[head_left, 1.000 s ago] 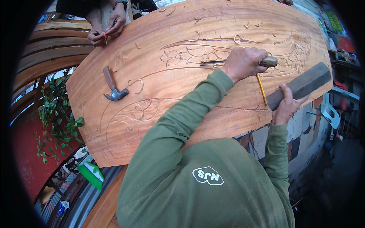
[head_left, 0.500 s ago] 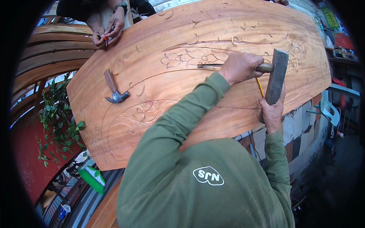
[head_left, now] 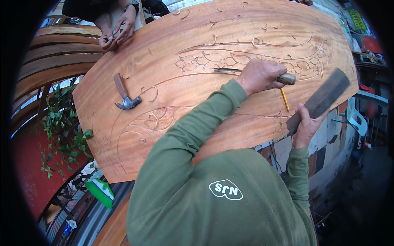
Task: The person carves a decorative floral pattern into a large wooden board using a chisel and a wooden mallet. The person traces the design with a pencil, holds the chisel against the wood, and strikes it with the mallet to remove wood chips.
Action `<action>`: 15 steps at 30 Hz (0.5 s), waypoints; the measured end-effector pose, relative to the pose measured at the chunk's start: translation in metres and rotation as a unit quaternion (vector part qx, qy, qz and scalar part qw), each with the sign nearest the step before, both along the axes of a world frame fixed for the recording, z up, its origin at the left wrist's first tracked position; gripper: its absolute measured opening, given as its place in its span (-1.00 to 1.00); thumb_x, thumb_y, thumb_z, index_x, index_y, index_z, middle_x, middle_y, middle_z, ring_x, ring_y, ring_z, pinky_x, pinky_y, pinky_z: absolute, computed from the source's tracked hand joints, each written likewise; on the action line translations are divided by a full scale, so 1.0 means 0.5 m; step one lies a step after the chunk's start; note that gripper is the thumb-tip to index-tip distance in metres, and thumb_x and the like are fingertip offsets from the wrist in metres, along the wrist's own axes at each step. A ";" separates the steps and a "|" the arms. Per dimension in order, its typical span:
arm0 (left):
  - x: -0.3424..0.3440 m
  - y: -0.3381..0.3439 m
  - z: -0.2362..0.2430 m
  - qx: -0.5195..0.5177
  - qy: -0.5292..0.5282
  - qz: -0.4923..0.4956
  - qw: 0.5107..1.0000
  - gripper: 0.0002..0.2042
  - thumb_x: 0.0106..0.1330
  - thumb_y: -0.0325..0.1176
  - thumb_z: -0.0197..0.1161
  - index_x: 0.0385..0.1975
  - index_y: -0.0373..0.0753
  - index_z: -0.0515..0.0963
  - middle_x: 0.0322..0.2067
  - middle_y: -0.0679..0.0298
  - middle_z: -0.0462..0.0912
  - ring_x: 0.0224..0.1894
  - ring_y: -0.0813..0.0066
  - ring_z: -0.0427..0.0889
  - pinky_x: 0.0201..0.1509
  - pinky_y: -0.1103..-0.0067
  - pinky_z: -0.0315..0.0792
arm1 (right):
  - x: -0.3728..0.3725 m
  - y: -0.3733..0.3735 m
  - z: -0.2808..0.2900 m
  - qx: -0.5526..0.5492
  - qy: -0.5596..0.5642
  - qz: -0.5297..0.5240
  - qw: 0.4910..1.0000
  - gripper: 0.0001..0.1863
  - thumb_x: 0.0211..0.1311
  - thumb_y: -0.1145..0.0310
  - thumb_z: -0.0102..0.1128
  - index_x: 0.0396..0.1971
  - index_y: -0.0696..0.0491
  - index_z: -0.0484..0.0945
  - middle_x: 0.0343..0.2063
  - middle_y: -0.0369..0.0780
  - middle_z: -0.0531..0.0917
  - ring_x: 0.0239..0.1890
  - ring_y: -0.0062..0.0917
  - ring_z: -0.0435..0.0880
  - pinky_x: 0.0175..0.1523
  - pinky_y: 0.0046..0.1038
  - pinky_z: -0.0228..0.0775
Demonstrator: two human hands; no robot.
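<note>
On the broad carved wooden board [head_left: 176, 90], my left hand [head_left: 258, 76] grips the handle of a chisel [head_left: 286, 78], whose slim blade rests among carved flower outlines. Raised off to the right of that handle is a dark rectangular wooden block [head_left: 322, 92], gripped at its lower end by my right hand [head_left: 305, 126]. Between the two hands lies a yellow pencil [head_left: 285, 99]. A claw hammer [head_left: 128, 101] rests on the left part of the board, and curled shavings are scattered over the carving.
Another person's hands [head_left: 117, 33] pinch something small at the board's upper left edge. Curved wooden slats [head_left: 57, 53] and a leafy plant [head_left: 61, 123] flank the left. A green broom head [head_left: 100, 192] is below; a plastic chair [head_left: 355, 119] stands right.
The block swung leftward to the chisel's handle end half a second ago and is now back to the right, tilted away from it. My left hand has shifted slightly downward.
</note>
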State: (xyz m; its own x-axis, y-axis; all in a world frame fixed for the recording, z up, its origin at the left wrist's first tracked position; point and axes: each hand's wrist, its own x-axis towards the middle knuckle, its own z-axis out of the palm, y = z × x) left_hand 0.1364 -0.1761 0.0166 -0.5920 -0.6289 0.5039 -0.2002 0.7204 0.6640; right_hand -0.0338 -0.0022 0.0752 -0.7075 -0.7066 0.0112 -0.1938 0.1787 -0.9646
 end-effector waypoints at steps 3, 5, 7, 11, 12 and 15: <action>-0.008 0.003 0.001 -0.005 -0.004 -0.017 1.000 -0.65 0.13 -0.06 0.57 -0.30 -0.08 0.56 -0.44 0.29 0.68 -0.32 0.19 0.76 -0.34 0.27 0.59 | 0.083 -0.013 -0.028 -0.107 -0.034 -0.172 0.979 -0.05 0.14 0.59 0.42 0.54 0.13 0.15 0.15 -0.13 0.56 0.03 -0.46 0.62 0.19 -0.40 0.54; -0.004 0.008 -0.002 -0.007 -0.018 -0.024 1.000 -0.65 0.13 -0.05 0.57 -0.30 -0.07 0.56 -0.44 0.29 0.68 -0.31 0.19 0.77 -0.35 0.27 0.59 | 0.093 0.026 -0.063 0.058 0.162 0.111 0.979 0.09 0.11 0.63 0.40 0.64 0.15 0.00 0.38 -0.07 0.40 0.31 -0.33 0.51 0.37 -0.38 0.38; 0.007 0.014 -0.011 -0.003 -0.043 -0.042 0.998 -0.64 0.14 -0.05 0.56 -0.25 -0.07 0.57 -0.41 0.34 0.69 -0.33 0.24 0.77 -0.37 0.33 0.59 | 0.081 0.039 -0.039 0.090 0.087 0.125 0.984 0.07 0.13 0.63 0.41 0.63 0.18 0.02 0.32 -0.10 0.46 0.26 -0.35 0.53 0.38 -0.39 0.34; 0.019 0.024 -0.014 -0.026 -0.023 -0.035 0.999 -0.66 0.15 -0.04 0.56 -0.25 -0.03 0.58 -0.42 0.35 0.67 -0.35 0.27 0.77 -0.39 0.34 0.57 | 0.056 0.035 -0.001 -0.005 -0.018 -0.025 1.000 0.05 0.16 0.65 0.41 0.62 0.16 0.03 0.20 -0.13 0.51 0.15 -0.46 0.55 0.27 -0.43 0.44; 0.018 0.025 -0.010 -0.026 -0.022 -0.037 0.999 -0.66 0.15 -0.04 0.56 -0.25 -0.03 0.58 -0.42 0.35 0.67 -0.35 0.27 0.77 -0.39 0.34 0.57 | 0.077 0.028 0.000 -0.051 -0.044 -0.080 0.995 0.06 0.15 0.65 0.42 0.62 0.16 0.01 0.21 -0.12 0.50 0.15 -0.46 0.54 0.26 -0.41 0.45; 0.020 0.023 0.004 -0.032 -0.027 -0.039 0.998 -0.66 0.14 -0.05 0.57 -0.24 -0.03 0.59 -0.43 0.36 0.66 -0.36 0.30 0.76 -0.40 0.35 0.57 | 0.113 0.042 -0.062 0.038 0.191 -0.030 0.980 0.09 0.12 0.65 0.42 0.63 0.13 0.01 0.21 -0.13 0.49 0.11 -0.48 0.56 0.18 -0.40 0.51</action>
